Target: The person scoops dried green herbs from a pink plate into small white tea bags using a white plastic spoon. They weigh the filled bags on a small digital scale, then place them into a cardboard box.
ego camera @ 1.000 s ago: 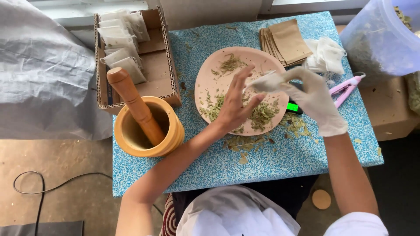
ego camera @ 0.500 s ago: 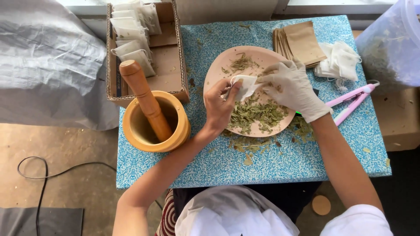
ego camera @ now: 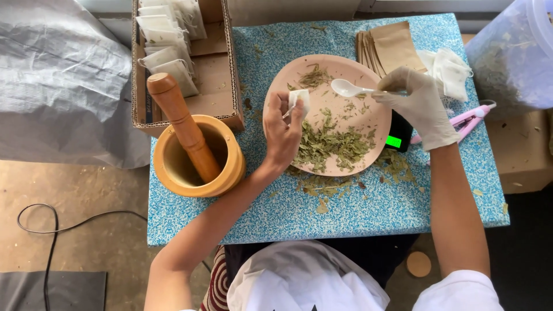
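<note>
While left hand (ego camera: 282, 135) pinches sachet (ego camera: 299, 101), gloved right hand (ego camera: 423, 106) grips spoon (ego camera: 348, 88).

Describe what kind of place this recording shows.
Probably a small home herbal-tea packing station: pink plate of dried green leaves, wooden mortar with pestle, and cardboard box of filled white tea bags on a blue speckled table.

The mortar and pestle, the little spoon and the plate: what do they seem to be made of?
The mortar and pestle look like turned wood: warm brown, smooth, faintly glossy. The spoon, held in the gloved right hand, looks like white plastic, thin and even in colour. The plate is matte pale pink, perhaps plastic or ceramic; the look leaves that open.
</note>
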